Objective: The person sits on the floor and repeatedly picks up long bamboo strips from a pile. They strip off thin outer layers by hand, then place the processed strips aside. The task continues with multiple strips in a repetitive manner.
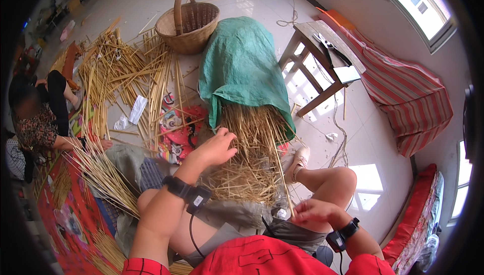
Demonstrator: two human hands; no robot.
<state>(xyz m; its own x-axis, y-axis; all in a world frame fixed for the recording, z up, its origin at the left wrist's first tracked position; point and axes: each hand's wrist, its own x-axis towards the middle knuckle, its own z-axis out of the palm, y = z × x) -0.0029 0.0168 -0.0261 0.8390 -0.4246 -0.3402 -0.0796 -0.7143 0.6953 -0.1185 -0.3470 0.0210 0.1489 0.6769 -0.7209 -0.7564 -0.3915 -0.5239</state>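
Observation:
My right hand [314,212] pinches the lower end of a thin straw stalk [284,178] above my right knee. The stalk slants up to a bundle of dry straw [249,127] that juts from the mouth of a green woven sack [244,59]. My left hand [216,147] hovers by the left side of that bundle, fingers spread and nothing visible in them. Loose chopped straw [242,184] lies in a heap between my legs. Long pale stalks [109,176] fan out beside my left knee.
A wicker basket [189,31] stands behind the sack. On a wooden stool [306,33], right, lie pruning shears [332,50]. Many cut stalks [117,59] cover the floor at left, where another person [38,112] sits. A cord [336,131] runs below the stool.

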